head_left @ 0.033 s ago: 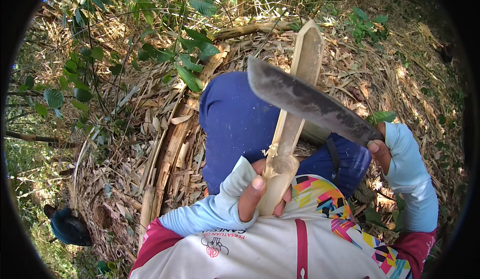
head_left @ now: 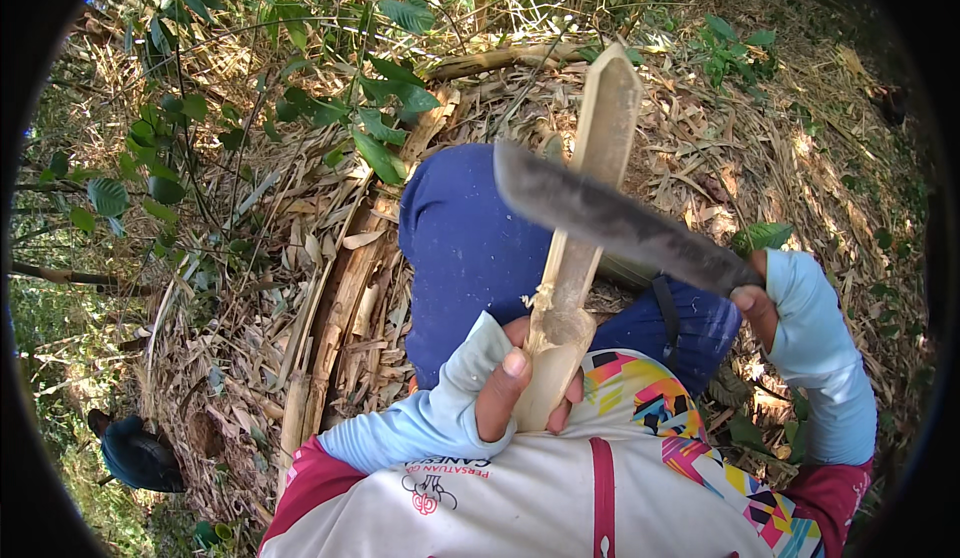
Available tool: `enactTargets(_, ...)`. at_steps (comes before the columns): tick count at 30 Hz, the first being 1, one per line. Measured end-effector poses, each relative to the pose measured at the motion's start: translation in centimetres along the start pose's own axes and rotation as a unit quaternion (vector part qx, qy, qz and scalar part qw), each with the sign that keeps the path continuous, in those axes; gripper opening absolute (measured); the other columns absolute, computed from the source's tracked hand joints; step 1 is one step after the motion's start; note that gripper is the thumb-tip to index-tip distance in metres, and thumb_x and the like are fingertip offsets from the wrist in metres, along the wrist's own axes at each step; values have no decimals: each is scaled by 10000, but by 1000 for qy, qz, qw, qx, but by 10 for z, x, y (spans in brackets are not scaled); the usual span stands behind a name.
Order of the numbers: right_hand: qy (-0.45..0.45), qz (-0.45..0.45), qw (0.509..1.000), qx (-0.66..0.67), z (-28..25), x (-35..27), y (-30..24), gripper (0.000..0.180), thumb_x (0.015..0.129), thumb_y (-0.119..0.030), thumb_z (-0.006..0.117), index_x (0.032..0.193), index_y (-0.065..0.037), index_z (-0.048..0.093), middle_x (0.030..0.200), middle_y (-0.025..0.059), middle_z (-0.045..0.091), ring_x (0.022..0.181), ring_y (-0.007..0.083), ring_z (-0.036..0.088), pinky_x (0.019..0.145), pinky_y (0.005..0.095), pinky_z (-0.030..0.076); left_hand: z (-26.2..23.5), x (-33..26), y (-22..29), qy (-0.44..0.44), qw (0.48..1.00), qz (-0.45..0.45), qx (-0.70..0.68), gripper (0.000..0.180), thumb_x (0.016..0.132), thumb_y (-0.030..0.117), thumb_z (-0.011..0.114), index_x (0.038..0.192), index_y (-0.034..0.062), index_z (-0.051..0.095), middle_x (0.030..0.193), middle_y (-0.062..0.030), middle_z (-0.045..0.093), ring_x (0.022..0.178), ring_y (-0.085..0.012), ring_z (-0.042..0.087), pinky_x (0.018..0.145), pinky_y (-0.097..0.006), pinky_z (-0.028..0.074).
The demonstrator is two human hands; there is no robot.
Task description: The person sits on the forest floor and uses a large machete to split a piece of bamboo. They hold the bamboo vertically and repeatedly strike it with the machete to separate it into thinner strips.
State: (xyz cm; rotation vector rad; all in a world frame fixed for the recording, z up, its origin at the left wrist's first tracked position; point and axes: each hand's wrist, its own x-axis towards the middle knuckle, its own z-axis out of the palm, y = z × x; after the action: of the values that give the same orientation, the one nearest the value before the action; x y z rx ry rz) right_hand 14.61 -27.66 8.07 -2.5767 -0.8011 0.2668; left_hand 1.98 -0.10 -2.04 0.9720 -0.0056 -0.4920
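Split bamboo (head_left: pixel 572 280) grasped in left hand (head_left: pixel 501 396), partly hidden by machete (head_left: pixel 622 218) grasped in right hand (head_left: pixel 760 310), dry leaves (head_left: pixel 695 148) around

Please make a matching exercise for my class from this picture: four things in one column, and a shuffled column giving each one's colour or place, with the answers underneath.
Column 1
1. Machete
2. Split bamboo piece
3. Trousers
4. Arm sleeves

Column 2
A. Light blue
B. Held at its near end by the left hand, pointed end away from the person
C. Gripped in the right hand
D. Dark blue

Right pairs: 1-C, 2-B, 3-D, 4-A
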Motion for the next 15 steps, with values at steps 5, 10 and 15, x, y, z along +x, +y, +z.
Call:
enactTargets(5,-68,-37,997,-8,-5,-5,4,376,857,-243,710,666,-38,458,610,165,386,561,382,418,504,422,338,1,-3,3,2,1000,-16,2,748,957,633,388,1330,-14,419,946,-94,632,721,-143,629,662,-277,511)
enactTargets(10,-95,-23,995,-29,-13,-10,-4,383,876,-225,697,670,-30,440,604,155,366,537,360,381,502,417,314,5,-4,10,18,999,-25,11,764,949,641,397,1334,-18,419,962,-100,636,737,-136,635,681,-266,516)
enactTargets(15,-41,41,996,66,-17,-13,-3,343,922,-217,659,707,-25,473,615,124,363,531,287,371,515,389,310,6,-2,14,17,1000,-24,2,784,948,641,402,1341,-37,411,983,-112,640,751,-138,639,694,-267,522)
